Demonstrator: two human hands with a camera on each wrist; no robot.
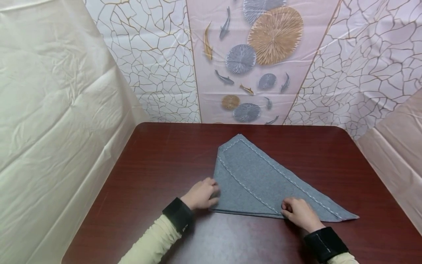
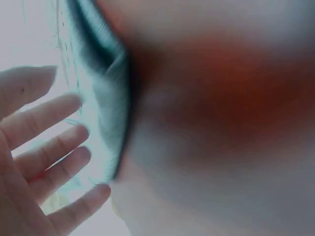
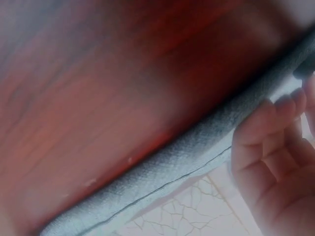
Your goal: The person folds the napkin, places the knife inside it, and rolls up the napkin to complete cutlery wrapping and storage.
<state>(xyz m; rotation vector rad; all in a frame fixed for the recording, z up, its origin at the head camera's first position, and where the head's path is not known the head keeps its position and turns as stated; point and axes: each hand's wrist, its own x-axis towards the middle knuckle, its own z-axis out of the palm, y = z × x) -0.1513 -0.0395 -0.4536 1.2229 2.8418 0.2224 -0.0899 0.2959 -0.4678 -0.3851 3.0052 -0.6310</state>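
A folded grey cloth (image 1: 257, 176) with pale dashed stitching lies on the table, its long point towards the right. My left hand (image 1: 202, 194) is at the cloth's left edge, somewhat blurred. In the left wrist view its fingers (image 2: 51, 150) are spread and relaxed beside the folded cloth (image 2: 106, 113), with nothing gripped. At the near edge, right of the cloth's middle, my right hand (image 1: 301, 213) has its fingers curled and pinches the cloth. The right wrist view shows those curled fingers (image 3: 256, 125) against the cloth's edge (image 3: 192, 147); the exact contact is partly hidden.
The dark red-brown wooden table (image 1: 158, 157) has rounded far corners. Behind it hangs a patterned sheet (image 1: 158, 55) with fish and round leaf shapes on its pink middle band. Cream fabric (image 1: 52, 110) drapes along the left side, and more fabric (image 1: 395, 146) along the right.
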